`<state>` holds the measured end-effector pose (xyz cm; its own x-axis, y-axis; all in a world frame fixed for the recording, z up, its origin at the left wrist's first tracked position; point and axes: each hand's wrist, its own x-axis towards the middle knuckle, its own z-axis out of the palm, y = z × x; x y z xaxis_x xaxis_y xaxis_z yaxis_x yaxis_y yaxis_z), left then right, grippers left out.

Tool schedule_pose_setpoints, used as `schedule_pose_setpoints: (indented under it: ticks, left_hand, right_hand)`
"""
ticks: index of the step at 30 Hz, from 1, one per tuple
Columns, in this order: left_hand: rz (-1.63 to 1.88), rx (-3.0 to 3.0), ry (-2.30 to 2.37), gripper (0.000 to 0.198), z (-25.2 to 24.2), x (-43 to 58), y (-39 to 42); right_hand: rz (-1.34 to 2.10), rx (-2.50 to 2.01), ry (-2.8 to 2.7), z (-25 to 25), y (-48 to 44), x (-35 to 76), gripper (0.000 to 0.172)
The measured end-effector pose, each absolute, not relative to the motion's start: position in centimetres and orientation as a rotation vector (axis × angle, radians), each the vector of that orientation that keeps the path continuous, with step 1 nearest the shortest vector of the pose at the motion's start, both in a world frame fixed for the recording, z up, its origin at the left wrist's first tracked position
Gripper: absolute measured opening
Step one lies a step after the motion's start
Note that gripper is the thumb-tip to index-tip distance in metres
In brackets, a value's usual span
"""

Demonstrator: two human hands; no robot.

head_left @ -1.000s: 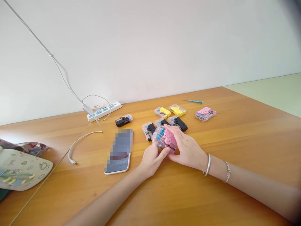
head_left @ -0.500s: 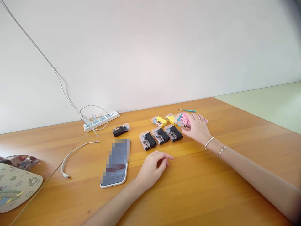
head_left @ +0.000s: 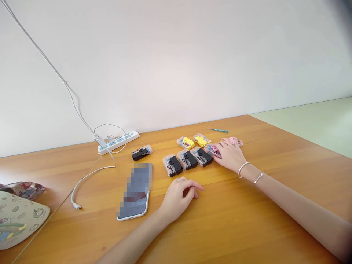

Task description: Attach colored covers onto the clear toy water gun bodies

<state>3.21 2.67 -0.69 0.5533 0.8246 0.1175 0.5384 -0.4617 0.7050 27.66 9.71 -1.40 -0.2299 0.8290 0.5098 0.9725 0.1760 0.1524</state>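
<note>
My right hand (head_left: pixel 229 154) is closed over a pink gadget in a clear plastic pack (head_left: pixel 215 148), low at the table, with its palm hiding much of it. Behind those fingers, part of another pink pack (head_left: pixel 239 142) shows. My left hand (head_left: pixel 180 196) rests on the wood, fingers loosely bent and the index stretched out, holding nothing. In front of it lie three black packs, the nearest a black pack (head_left: pixel 173 165). A yellow pack (head_left: pixel 186 143) and a second yellow pack (head_left: pixel 202 140) lie behind them.
A separate black pack (head_left: pixel 142 151) lies left of the row, above a phone (head_left: pixel 134 194) with a blurred screen. Farther left are a power strip (head_left: pixel 119 141), a white cable (head_left: pixel 90 172) and a patterned bag (head_left: pixel 22 216). A teal screwdriver (head_left: pixel 220 130) lies near the wall.
My right hand has lowered the pink pack toward the table, nearer the row of black packs. The second yellow pack shows more fully now. My left hand has stayed still.
</note>
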Motion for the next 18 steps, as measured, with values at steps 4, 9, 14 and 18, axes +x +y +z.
schedule_pose_setpoints:
  ticks: [4, 9, 14, 18]
  left_hand:
    - [0.601, 2.167, 1.089, 0.030, -0.7, 3.2, 2.7]
    - [0.615, 2.153, 1.081, 0.028, -0.7, 3.1, 2.5]
    - [0.615, 2.164, 1.065, 0.025, -0.4, 3.2, 2.5]
    - [0.614, 2.168, 1.054, 0.022, -0.2, 3.2, 2.6]
  right_hand:
    - [-0.611, -1.666, -2.156, -0.9, 9.3, 26.8, 0.030]
    - [-0.449, -1.424, -2.258, -1.1, 8.1, 24.8, 0.033]
    - [-0.324, -1.263, -2.319, -0.9, 7.3, 23.9, 0.033]
    - [-0.179, -1.196, -2.241, -0.1, 7.0, 23.7, 0.012]
